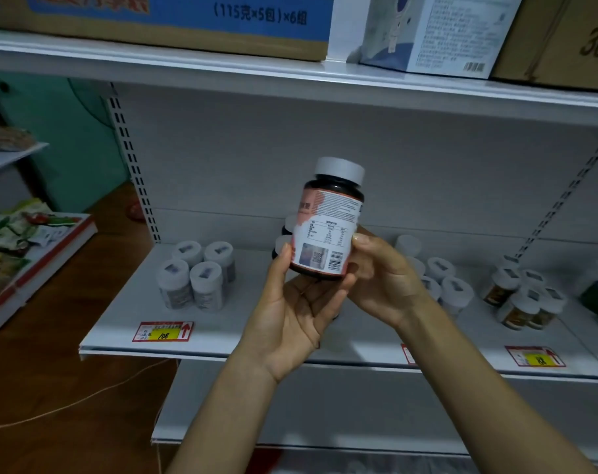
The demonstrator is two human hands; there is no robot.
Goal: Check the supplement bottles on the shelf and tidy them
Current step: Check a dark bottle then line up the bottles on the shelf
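1. I hold the supplement bottle [328, 230] up off the shelf [202, 348], slightly tilted, its barcode side toward me. My left hand [292, 313] cups the base, thumb pressed on the label's left edge. My right hand [384, 282] grips the other side with its thumb on the label; its fingers are hidden behind the bottle.
2. Both grips sit low on the bottle. If I let go with one hand to turn it, the top could tip out of my palm and drop onto the stock below.
3. The dark bottles [283, 232] stand just behind my left thumb. Setting this one back carelessly could bump them and topple the row.
4. Misplacing is likely — the four white-capped bottles [196, 275] on the left, the white-capped cluster [443, 285] on the right and the amber bottles [521, 301] beyond it all show similar tops from above. I should match labels, not caps.
5. The print is small and the light seems dim, so I could misread a date and pass a bottle that should come off.
6. I cannot tell whether the white cap [340, 169] is screwed tight — tilting further might loosen it if it is not.
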